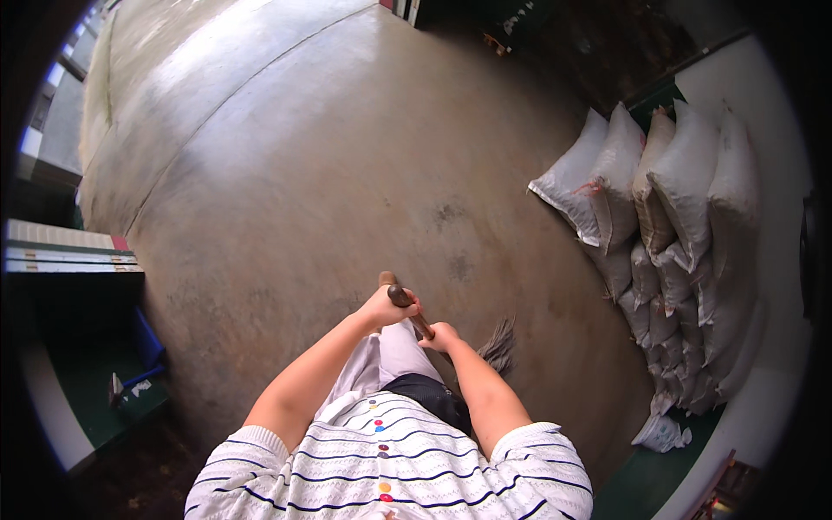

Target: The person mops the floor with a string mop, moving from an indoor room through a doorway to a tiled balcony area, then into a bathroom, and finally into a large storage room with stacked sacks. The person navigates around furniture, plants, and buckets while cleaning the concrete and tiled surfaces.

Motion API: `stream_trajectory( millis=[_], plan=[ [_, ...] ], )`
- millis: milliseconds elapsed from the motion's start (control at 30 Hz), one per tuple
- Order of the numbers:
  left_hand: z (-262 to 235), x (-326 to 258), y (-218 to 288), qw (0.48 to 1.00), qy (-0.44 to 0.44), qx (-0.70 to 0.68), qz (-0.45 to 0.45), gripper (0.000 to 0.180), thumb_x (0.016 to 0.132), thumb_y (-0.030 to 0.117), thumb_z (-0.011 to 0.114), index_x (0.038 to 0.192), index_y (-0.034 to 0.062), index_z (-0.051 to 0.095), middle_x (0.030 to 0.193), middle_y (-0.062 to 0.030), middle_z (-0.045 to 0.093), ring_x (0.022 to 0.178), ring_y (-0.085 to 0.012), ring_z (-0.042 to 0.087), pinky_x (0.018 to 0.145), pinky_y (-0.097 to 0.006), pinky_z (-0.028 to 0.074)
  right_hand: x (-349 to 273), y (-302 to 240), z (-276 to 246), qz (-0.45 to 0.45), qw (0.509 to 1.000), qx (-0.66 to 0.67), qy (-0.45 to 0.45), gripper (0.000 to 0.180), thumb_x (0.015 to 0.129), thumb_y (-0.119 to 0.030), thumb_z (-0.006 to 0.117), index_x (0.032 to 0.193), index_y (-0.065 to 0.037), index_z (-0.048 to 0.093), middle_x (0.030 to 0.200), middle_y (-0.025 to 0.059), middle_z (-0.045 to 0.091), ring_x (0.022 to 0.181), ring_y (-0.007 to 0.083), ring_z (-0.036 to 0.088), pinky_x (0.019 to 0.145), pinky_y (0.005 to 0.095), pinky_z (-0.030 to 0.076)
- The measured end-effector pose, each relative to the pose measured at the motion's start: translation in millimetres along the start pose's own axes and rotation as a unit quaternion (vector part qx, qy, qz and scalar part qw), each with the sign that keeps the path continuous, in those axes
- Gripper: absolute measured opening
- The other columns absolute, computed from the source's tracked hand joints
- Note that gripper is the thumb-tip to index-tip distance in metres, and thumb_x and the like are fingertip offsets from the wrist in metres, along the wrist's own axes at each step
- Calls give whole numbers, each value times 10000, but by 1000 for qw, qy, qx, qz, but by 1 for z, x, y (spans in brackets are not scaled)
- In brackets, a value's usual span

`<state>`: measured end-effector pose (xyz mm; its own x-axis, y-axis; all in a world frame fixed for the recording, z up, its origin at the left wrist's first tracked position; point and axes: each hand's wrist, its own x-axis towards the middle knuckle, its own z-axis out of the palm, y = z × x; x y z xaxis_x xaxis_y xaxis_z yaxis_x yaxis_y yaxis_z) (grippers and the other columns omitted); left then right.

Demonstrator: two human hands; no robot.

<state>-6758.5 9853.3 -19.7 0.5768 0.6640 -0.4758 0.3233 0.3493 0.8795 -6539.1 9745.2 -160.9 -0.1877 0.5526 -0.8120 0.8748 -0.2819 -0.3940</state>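
Both my hands are wrapped round the brown wooden handle (420, 322) of a mop, in front of my body. Near the handle's rounded top end, my left hand (385, 309) is closed around it. Lower down the handle, my right hand (440, 336) grips it. The mop's grey stringy head (497, 345) rests on the floor to the right, beyond my right forearm. My forearm and body hide the lower part of the handle.
White and tan filled sacks (685, 186) are stacked against the right wall. A crumpled white bag (663, 431) lies by the stack's near end. At left, a blue dustpan-like object (147, 340) stands by a dark green edge. Smooth concrete floor (321, 156) stretches ahead.
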Motion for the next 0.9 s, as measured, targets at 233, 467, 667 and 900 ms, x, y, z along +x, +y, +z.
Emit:
stream_trajectory(
  millis=[233, 467, 667, 900],
  plan=[
    [-103, 25, -11, 997, 62, -3, 52, 149, 772, 170, 648, 831, 38, 686, 785, -57, 693, 739, -143, 647, 704, -286, 511, 66, -91, -53, -29, 998, -39, -31, 349, 661, -378, 746, 915, -143, 695, 928, 113, 684, 896, 291, 647, 791, 384, 501],
    [-236, 44, 12, 985, 152, -44, 62, 116, 784, 116, 631, 840, 28, 680, 805, -44, 691, 742, -111, 629, 697, -269, 515, 160, -192, -145, -90, 987, -125, -42, 315, 705, -372, 708, 900, -127, 674, 876, 132, 674, 849, 310, 640, 770, 378, 493],
    [-352, 55, 40, 952, 286, -98, 50, 116, 784, 107, 620, 849, 37, 687, 832, -48, 692, 797, -118, 634, 757, -285, 508, 239, -324, -254, -149, 955, -248, -64, 300, 692, -358, 710, 926, -174, 675, 899, 90, 681, 869, 284, 642, 768, 379, 499],
    [-436, 7, 8, 862, 434, -234, 113, 88, 855, 90, 603, 901, 33, 651, 972, -58, 669, 903, -122, 593, 762, -279, 490, 336, -478, -285, -292, 862, -410, -55, 266, 687, -316, 713, 914, -182, 678, 879, 62, 673, 874, 262, 636, 755, 386, 508]
  ],
)
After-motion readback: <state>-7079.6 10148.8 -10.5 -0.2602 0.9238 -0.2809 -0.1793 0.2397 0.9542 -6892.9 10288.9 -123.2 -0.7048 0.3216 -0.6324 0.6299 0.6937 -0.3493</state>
